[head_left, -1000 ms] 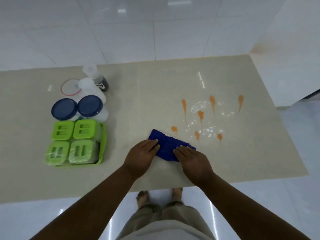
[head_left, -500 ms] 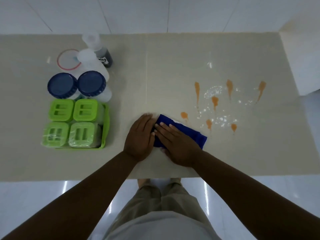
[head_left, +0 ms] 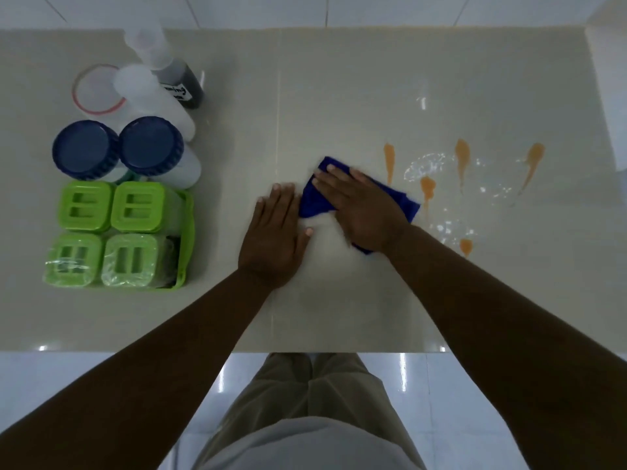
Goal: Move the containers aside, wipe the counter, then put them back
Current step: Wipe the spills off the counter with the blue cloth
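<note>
A folded blue cloth (head_left: 314, 201) lies on the beige counter (head_left: 339, 96) near its middle. My right hand (head_left: 359, 205) presses flat on the cloth, fingers pointing left. My left hand (head_left: 276, 232) rests flat on the counter beside the cloth, fingers spread, its fingertips at the cloth's left edge. Orange streaks (head_left: 461, 157) and wet white smears (head_left: 424, 164) mark the counter right of the cloth. The containers stand grouped at the left: a green tray (head_left: 188, 232) holding several green-lidded boxes (head_left: 139, 205), two blue-lidded jars (head_left: 151, 145), white bottles (head_left: 149, 89) and a dark bottle (head_left: 185, 84).
A clear lid with a red rim (head_left: 96, 89) lies behind the jars. A white wall block (head_left: 607, 79) borders the counter's right end. The counter's front edge runs just in front of my legs, with glossy white floor below.
My right hand has slid further onto the cloth and pushed it up and right toward the orange streaks. My left hand has come off the cloth and lies flat beside it.
</note>
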### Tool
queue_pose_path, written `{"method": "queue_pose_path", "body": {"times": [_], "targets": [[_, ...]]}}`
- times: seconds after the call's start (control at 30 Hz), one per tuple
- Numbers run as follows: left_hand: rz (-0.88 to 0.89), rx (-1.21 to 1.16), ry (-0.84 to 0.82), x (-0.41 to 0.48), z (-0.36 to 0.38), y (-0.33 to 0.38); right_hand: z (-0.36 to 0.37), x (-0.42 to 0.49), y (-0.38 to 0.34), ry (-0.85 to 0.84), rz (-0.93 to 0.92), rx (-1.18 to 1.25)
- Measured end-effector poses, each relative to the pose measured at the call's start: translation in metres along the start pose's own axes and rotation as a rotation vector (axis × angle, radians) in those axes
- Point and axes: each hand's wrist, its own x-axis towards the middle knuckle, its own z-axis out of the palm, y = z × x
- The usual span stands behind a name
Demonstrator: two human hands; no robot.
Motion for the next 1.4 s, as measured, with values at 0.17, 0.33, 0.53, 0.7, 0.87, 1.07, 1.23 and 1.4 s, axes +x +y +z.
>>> {"method": "queue_pose_path", "body": {"times": [0.17, 0.33, 0.53, 0.7, 0.87, 1.07, 1.23, 1.4], "targets": [[-0.004, 0.057, -0.033, 0.001, 0.002, 0.0, -0.011, 0.023, 0.051, 0.084, 0.332, 0.058], [-0.035, -0.014, 0.089, 0.006, 0.001, 0.002, -0.005, -0.001, 0.014, 0.044, 0.408, 0.04], [-0.098, -0.054, 0.189, 0.035, -0.003, 0.011, 0.015, -0.129, -0.069, -0.149, -0.014, 0.049], [-0.091, -0.013, 0.134, 0.038, 0.005, 0.015, 0.003, -0.159, -0.044, -0.282, -0.271, -0.044], [-0.107, -0.118, 0.206, 0.038, 0.006, 0.01, 0.001, -0.1, -0.004, -0.239, -0.449, -0.151], [-0.152, -0.234, 0.234, 0.04, 0.005, 0.007, -0.013, 0.006, 0.052, -0.031, -0.106, -0.046], [-0.141, -0.152, 0.223, 0.039, 0.005, 0.01, -0.019, 0.043, 0.083, 0.122, 0.395, 0.041], [-0.137, -0.098, 0.206, 0.04, 0.003, 0.013, -0.009, 0.016, 0.043, 0.181, 0.755, 0.109]]}}
